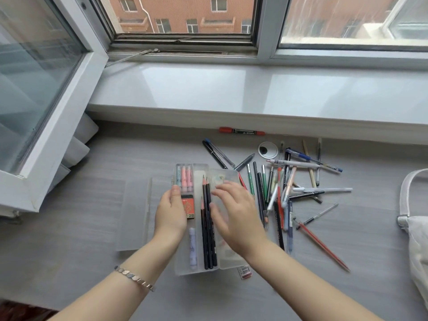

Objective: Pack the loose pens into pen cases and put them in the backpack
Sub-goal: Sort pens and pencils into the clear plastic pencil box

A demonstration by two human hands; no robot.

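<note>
A clear plastic pen case [199, 172] lies open on the grey desk. Its compartments hold pink markers [186, 178], an orange 2B lead box [188, 206], a lilac tube [192, 247] and dark pencils [208, 228]. My left hand [171, 210] holds the case's left edge, thumb on the rim. With fingers spread and blurred, my right hand [234, 216] rests on the case's frosted right-hand flap [228, 258]. A heap of several loose pens [284, 186] lies just right of the case. The white backpack [414, 228] shows at the right edge.
A second clear case lid [134, 214] lies flat to the left. A red marker [242, 131] sits under the window sill [254, 93]. A round cable grommet [268, 149] is behind the pens. The open window sash [46, 89] juts in at the left.
</note>
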